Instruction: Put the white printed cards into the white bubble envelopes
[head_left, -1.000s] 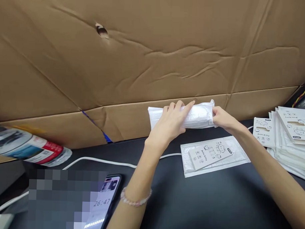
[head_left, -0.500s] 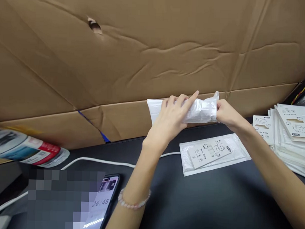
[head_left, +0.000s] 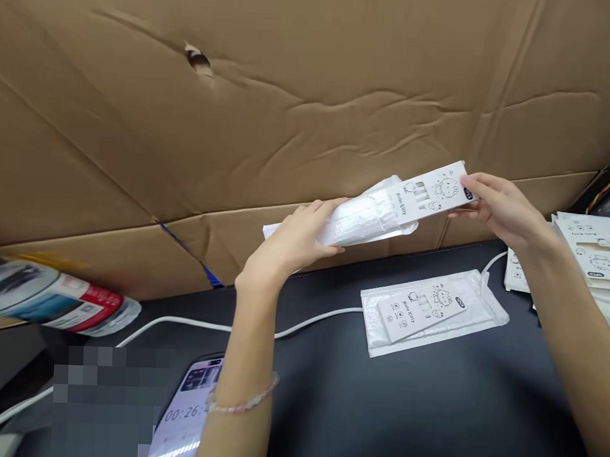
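Observation:
My left hand [head_left: 297, 235] is closed around a white padded mailer bag [head_left: 363, 217], held tilted above the table by the cardboard. My right hand [head_left: 499, 202] pinches the outer end of a flat white printed box [head_left: 429, 193] with a cartoon cat and a small window. The box's other end lies inside the bag's mouth, hidden from view. Below, a second printed box [head_left: 422, 309] rests slantwise on another white padded bag [head_left: 489, 308] on the table.
Tall brown cardboard [head_left: 339, 123] stands behind the table. More printed boxes and bags are stacked [head_left: 594, 252] at the right. A white cable [head_left: 182, 321] crosses the black table [head_left: 403, 412]. A phone [head_left: 189, 404] showing a timer and a plastic bottle [head_left: 67, 297] are at the left.
My right hand has come out of the bag's mouth to the right, and the printed box now shows between hand and bag. My left hand has shifted left with the bag.

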Available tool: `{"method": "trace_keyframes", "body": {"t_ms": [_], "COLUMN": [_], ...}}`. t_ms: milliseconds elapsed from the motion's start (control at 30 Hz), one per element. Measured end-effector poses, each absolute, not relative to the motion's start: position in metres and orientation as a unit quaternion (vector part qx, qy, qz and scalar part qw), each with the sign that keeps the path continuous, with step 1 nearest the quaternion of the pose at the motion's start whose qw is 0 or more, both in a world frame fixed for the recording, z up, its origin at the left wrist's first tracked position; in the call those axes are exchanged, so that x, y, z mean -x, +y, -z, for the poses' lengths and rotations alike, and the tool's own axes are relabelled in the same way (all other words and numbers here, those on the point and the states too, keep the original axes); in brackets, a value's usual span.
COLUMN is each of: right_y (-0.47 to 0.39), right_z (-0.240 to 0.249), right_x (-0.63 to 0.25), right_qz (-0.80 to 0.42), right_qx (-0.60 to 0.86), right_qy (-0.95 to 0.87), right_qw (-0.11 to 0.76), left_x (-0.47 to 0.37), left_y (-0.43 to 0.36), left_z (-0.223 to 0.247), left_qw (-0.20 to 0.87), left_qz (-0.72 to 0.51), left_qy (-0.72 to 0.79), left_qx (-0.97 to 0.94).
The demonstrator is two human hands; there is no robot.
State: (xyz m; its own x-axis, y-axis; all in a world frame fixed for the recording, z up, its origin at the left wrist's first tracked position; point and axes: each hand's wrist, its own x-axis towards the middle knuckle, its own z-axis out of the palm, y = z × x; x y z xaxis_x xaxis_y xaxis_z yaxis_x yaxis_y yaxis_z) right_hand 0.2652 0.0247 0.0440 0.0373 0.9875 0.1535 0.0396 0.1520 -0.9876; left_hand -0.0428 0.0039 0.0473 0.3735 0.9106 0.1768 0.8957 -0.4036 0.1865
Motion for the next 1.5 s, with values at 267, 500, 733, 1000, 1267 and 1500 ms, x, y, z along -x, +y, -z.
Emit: {"method": "trace_keyframes", "body": {"t_ms": [267, 500, 733, 1000, 1267, 1500], "right_y": [0.037, 0.030, 0.028, 0.030, 0.036, 0.038], "right_z": [-0.039, -0.039, -0.028, -0.029, -0.031, -0.033], "right_x": [-0.282, -0.270, -0.252, -0.259, -0.286, -0.293], "right_qz": [-0.372, -0.386, -0.491, -0.439, -0.351, -0.301], "right_qx": [0.497, 0.512, 0.543, 0.584, 0.601, 0.592], "right_qy": [-0.481, -0.568, -0.561, -0.597, -0.589, -0.601], "right_qw": [0.619, 0.516, 0.387, 0.332, 0.411, 0.445], "left_x": [0.045, 0.008, -0.003, 0.005, -0.077, -0.083], "left_y": [0.008, 0.018, 0.022, 0.000, -0.036, -0.028], "left_z": [-0.041, -0.011, 0.006, -0.031, -0.005, 0.003], "left_qw": [0.109, 0.163, 0.196, 0.115, 0.177, 0.195], "left_qz": [-0.005, 0.086, 0.124, 0.094, 0.114, 0.115], "left_qy": [0.588, 0.583, 0.583, 0.613, 0.442, 0.387], "left_qx": [-0.802, -0.791, -0.778, -0.776, -0.872, -0.894]}}
